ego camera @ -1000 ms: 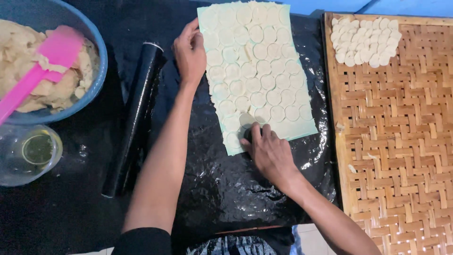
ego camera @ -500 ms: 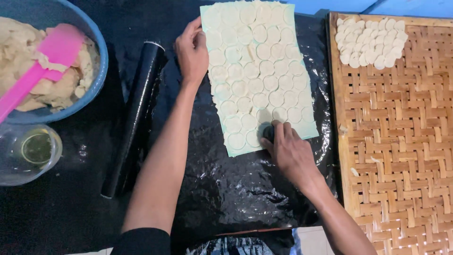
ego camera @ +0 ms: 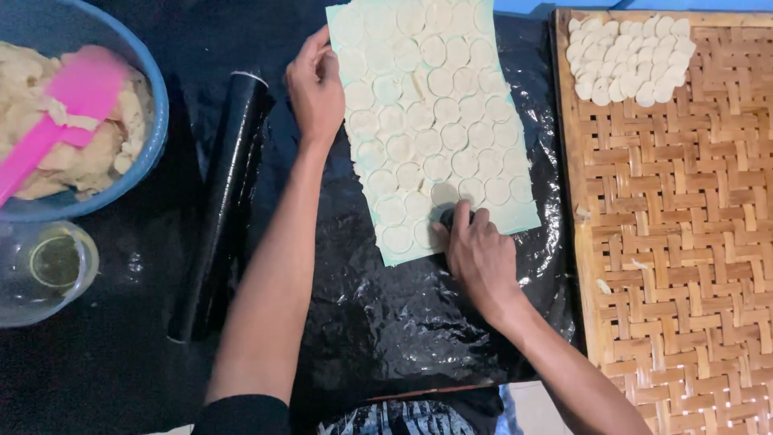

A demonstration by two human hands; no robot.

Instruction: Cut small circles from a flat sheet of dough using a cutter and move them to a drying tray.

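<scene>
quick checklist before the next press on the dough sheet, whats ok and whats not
1. Left hand steadying the dough sheet at its left edge: ok.
2. Right hand over the sheet's near edge, closed on a small dark cutter: ok.
3. Uncut dough left at the near right corner: ok, a plain strip shows there.
4. Sheet lying flat on the black plastic: ok.
5. Free room on the woven tray beside the cut rounds: ok.
6. Cutter rim clean: cannot tell, the hand hides it.
</scene>
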